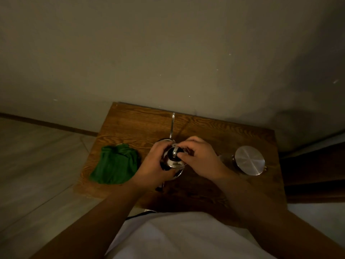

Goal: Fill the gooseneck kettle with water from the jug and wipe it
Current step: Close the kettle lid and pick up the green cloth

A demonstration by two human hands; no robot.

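- The right hand (202,157) pinches the lid knob (174,153) of the gooseneck kettle (172,163); the left hand (154,163) clasps its body at mid-table (134,124).
- Likely step: handling the lid for filling.
- Next: reaching the steel-lidded jug (249,159) on the right; the green cloth (115,164) waits on the left.

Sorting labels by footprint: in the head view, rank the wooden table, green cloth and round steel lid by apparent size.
1. wooden table
2. green cloth
3. round steel lid
The lid lies slightly farther from the camera, yet the gap looks clear.
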